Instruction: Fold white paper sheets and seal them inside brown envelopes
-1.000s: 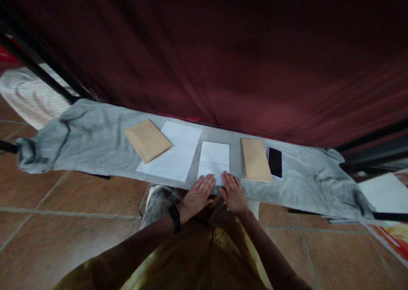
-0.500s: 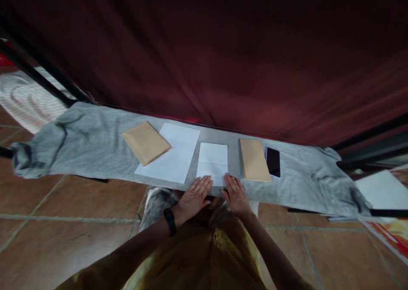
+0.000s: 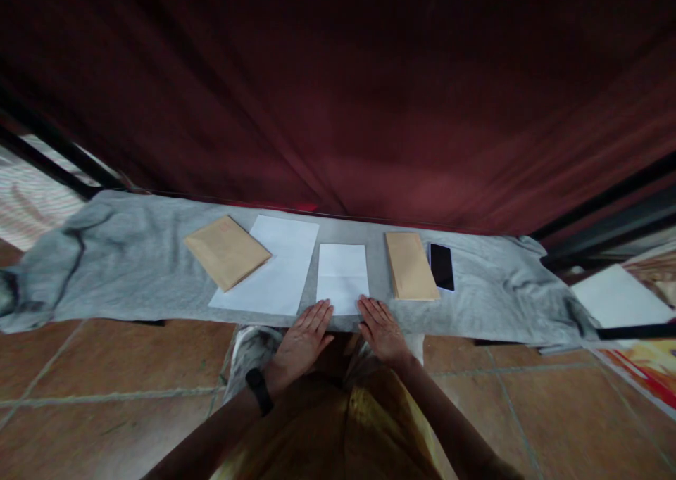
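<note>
The person's left hand (image 3: pixel 305 333) and right hand (image 3: pixel 384 330) lie flat, fingers extended, gripping nothing, fingertips at the near corners of a creased white paper (image 3: pixel 342 272) between brown envelopes (image 3: pixel 228 253) on the cloth-covered worktop (image 3: pixel 148 255).

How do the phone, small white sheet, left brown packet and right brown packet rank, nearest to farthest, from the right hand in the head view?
From the right hand:
1. small white sheet: at its fingertips
2. right brown packet: ahead, slightly right
3. phone: right of that packet
4. left brown packet: far left
</note>
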Action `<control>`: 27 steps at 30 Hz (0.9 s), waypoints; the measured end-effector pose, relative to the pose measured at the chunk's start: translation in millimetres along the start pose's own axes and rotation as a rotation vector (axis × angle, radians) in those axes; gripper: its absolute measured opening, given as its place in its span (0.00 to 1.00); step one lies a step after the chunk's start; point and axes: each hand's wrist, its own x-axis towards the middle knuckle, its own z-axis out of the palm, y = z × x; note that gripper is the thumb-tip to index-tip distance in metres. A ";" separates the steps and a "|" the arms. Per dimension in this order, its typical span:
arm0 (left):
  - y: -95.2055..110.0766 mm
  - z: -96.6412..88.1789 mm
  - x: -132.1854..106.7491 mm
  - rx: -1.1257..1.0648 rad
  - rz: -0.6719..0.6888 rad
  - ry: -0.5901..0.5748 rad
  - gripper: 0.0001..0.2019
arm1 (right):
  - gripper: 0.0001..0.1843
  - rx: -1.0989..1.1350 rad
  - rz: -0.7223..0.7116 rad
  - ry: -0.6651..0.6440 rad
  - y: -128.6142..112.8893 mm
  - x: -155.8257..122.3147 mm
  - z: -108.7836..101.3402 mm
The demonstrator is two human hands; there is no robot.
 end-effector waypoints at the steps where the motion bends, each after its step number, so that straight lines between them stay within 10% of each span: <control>1: -2.1 -1.6 0.8 -0.003 -0.008 -0.001 0.26 | 0.27 0.010 0.000 -0.003 1.8 0.0 -1.7; 12: 4.7 -11.6 39.4 0.118 -0.093 -0.163 0.28 | 0.22 -0.003 0.105 -0.064 -1.6 18.7 -11.9; 27: -6.2 -32.1 37.2 -0.112 -0.131 -0.045 0.15 | 0.16 0.246 0.142 0.015 10.7 21.2 -8.6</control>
